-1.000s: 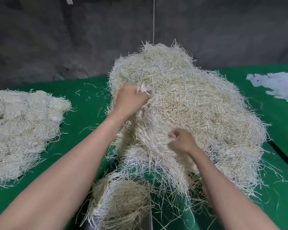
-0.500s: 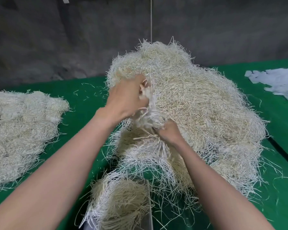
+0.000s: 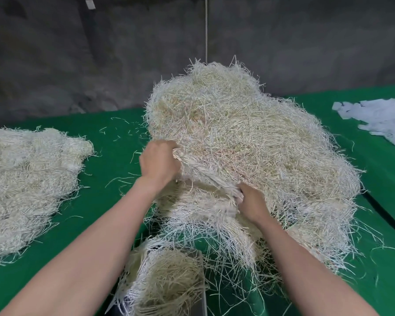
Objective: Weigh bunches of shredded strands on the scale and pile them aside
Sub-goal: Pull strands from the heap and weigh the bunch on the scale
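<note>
The big heap [image 3: 249, 144] of pale shredded strands sits in the middle of the green table [image 3: 114, 213], and both of the person's hands are dug into its near face. The left hand [image 3: 159, 164] is curled tight round one end of a bunch [image 3: 205, 176] at the heap's left edge. The right hand [image 3: 252, 202] pinches the other end lower down, toward the heap's near side. The bunch stretches taut between them but is not yet free of the heap.

Just in front of the heap, nearest the person, a smaller wad of strands [image 3: 169, 281] lies on what looks like the metal pan of the scale [image 3: 201, 302]. No display is in view, so I cannot tell whether it has reached weight.

Well to the left of the heap lies a broad, flatter pile [image 3: 27, 185], which I take to be the weighed bunches. Off to the heap's right are some white scraps [image 3: 379, 119].

By my reckoning the job is well under way but far from over. The side pile is sizeable, yet the heap is still the larger mass. The bunch in hand looks meant to top up the scale, and that load has yet to go onto the side pile.
</note>
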`<state>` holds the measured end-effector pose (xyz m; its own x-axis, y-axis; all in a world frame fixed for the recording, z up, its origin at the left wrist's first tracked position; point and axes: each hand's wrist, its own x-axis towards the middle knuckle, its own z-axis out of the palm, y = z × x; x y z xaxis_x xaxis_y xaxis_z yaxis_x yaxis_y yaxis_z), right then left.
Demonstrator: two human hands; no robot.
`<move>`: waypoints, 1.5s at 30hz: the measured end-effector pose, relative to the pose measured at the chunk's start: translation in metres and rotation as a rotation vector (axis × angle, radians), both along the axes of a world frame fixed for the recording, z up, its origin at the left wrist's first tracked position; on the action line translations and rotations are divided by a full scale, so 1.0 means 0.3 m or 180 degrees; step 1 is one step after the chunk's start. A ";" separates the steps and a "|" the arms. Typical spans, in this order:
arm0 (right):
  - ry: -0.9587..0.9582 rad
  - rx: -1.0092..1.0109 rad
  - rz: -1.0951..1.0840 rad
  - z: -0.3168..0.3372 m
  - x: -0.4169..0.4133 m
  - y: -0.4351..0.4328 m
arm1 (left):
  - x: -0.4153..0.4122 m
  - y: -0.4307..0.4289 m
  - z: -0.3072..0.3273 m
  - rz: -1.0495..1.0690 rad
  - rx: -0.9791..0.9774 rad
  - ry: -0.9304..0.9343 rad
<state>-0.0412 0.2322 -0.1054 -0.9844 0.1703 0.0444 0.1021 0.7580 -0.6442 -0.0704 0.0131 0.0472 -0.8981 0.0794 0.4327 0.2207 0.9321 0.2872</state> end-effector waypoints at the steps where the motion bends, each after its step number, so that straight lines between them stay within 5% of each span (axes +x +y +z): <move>1: -0.0094 0.0041 -0.0021 -0.009 0.008 0.009 | -0.009 -0.015 0.000 0.0032 0.0073 0.0053; 5: -0.0271 0.0259 0.0262 0.053 0.019 -0.021 | -0.011 -0.012 0.008 0.0065 0.0251 0.0194; 9: 0.0960 0.0277 0.0621 0.270 0.018 -0.107 | -0.018 -0.002 0.036 0.0001 0.0646 -0.0306; 12: 0.1412 -0.0203 0.0652 0.355 0.020 -0.194 | -0.013 0.026 0.074 -0.0265 0.1533 -0.0901; 17: 0.1046 -0.0136 0.0697 0.326 -0.022 -0.280 | 0.018 0.059 0.130 -0.0815 0.3380 -0.2495; 23: 0.0016 0.0472 0.0495 0.122 0.015 -0.131 | -0.005 -0.009 0.124 -0.0883 0.4912 -0.2784; 28: -0.0616 0.0897 0.0327 0.016 0.057 -0.025 | 0.012 0.018 0.127 -0.0411 0.4680 -0.2458; 35: -0.0973 0.1121 0.0349 0.004 0.079 -0.014 | 0.004 -0.032 0.179 -0.0761 0.5370 -0.2030; 41: -0.0635 0.0483 0.0899 0.322 0.015 -0.089 | 0.018 0.016 0.175 -0.0702 0.3722 -0.1854; 45: 0.0295 0.0258 0.0780 0.532 0.013 -0.117 | 0.029 0.023 0.138 -0.0662 0.2868 -0.1717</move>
